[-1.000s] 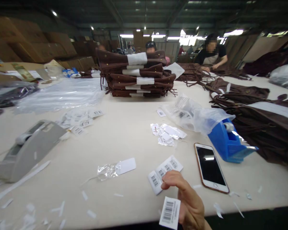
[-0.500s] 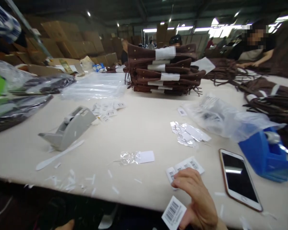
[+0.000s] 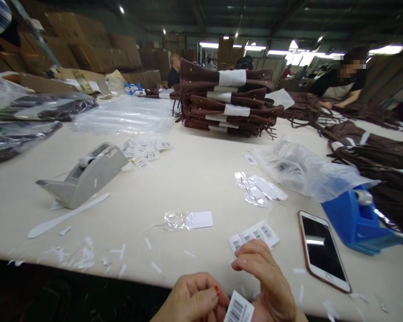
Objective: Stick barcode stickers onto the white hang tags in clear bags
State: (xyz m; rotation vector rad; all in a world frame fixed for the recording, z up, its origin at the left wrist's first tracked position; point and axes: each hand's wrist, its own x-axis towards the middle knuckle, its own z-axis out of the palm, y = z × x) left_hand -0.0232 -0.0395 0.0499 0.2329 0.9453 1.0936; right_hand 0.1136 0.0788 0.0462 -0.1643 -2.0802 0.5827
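One barcode label [image 3: 239, 309] is held low in my right hand [image 3: 269, 281] by the edge of the table [image 3: 130, 201]; my left hand [image 3: 196, 298] pinches beside it, whether on its corner I cannot tell. A hurried tug could crease it.

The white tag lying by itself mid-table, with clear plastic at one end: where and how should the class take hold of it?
Probably by the right end of the white tag, pinching its long edges from above: that part lies flat and uncovered, while crumpled clear plastic and a thin string extend leftward.
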